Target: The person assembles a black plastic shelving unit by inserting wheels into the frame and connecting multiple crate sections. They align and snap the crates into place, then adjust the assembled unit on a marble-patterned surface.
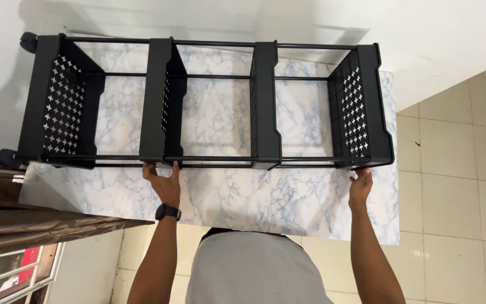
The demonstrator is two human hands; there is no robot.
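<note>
So the black trolley cart (209, 104) was lying on its side across a marble-patterned mat (254, 194) spread out on the floor, with its top end pointing off to the right and the wheels (27, 41) sticking out at the far left. It had four perforated shelf trays, the two outer ones showing a pattern of little cross-shaped cutouts, and thin black rods ran the whole length joining them together.

The person stood over it at the near edge of the mat. Their left hand (165, 183), with a black smartwatch (167, 212) on the wrist, was up against the near bottom rail right below the second tray, fingers spread and curled a bit onto the rail. Looked more like a light grip or press than a full fist, honestly hard to tell how tightly it held. The right hand (360, 186) was at the near corner of the far-right tray, fingertips touching its lower edge, hand mostly open with fingers pointing up at the frame.

The two hands were well apart, one at each end of the middle-to-right stretch of the cart.

Off to the left sat a brown curtain (35, 217), and pale floor tiles (451, 169) ran to the right of the mat. A white wall (310, 22) was just behind the cart.
</note>
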